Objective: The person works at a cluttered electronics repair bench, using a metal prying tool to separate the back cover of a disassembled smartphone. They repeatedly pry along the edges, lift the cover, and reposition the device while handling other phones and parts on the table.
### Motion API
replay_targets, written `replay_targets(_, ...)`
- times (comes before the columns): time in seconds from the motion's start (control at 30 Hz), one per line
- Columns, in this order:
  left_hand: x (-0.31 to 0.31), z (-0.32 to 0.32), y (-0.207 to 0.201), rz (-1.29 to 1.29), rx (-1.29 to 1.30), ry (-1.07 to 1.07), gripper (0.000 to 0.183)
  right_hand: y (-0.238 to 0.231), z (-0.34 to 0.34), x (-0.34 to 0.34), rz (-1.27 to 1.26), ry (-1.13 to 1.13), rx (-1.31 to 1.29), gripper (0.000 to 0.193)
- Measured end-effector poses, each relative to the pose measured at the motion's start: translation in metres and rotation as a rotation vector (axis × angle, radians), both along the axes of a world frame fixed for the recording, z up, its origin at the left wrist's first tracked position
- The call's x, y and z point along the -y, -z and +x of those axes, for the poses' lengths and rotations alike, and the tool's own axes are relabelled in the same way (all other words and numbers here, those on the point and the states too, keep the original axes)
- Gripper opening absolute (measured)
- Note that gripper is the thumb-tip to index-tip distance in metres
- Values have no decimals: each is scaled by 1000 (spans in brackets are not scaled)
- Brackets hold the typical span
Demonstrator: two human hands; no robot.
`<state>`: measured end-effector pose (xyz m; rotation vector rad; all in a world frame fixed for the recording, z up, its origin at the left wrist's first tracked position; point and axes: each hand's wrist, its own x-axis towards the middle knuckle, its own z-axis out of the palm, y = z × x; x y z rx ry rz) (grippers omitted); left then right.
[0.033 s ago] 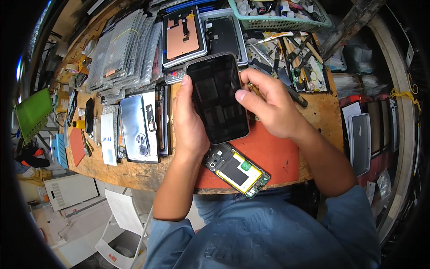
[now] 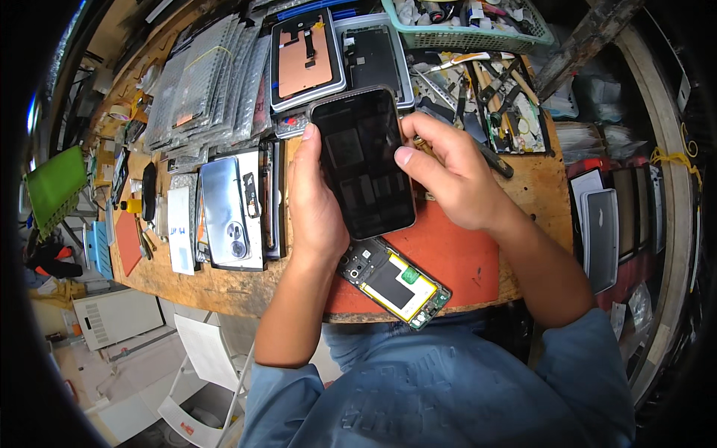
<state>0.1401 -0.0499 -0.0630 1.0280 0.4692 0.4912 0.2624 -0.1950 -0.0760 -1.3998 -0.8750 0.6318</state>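
A smartphone (image 2: 366, 164) with a dark, reflecting screen is held upright between my two hands, above the bench. My left hand (image 2: 317, 201) wraps round its left edge, thumb along the side. On the opposite edge my right hand (image 2: 448, 168) grips it, with the thumb at the screen's border and the index finger near the upper corner. Below it an opened phone (image 2: 396, 287) lies slanted on the red mat (image 2: 463, 254). Its inner parts, yellow-edged battery area and green board show, and its upper end is partly covered by the held phone and my left hand.
Left of my hands lies a shiny blue-grey phone back (image 2: 222, 209). Behind are bubble-wrapped packets (image 2: 198, 89) and a tray with a copper-coloured screen panel (image 2: 317, 63). Tools (image 2: 497, 89) and a green basket (image 2: 478, 37) fill the back right. A white folding chair (image 2: 205, 351) stands below left.
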Motion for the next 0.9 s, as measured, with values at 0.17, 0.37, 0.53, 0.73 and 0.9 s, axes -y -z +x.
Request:
replay_targets(0.17,-4,-2,2,28,-20,43,58,-3,0,-2,-8,7,-19,12)
replay_targets(0.37,-5,5,3,41,-1,13,60,-2,5,-1,-5,-12,-46,5)
replay_targets(0.53,-4,5,3,-26,2,8,60,-6,0,-2,29,-38,-17,15)
replay_targets(0.73,-3,5,1,23,16,6,58,6,3,-3,64,-41,-70,14)
replay_targets(0.9,-8,3,5,56,-1,34,60,2,4,-3,58,-11,12,12)
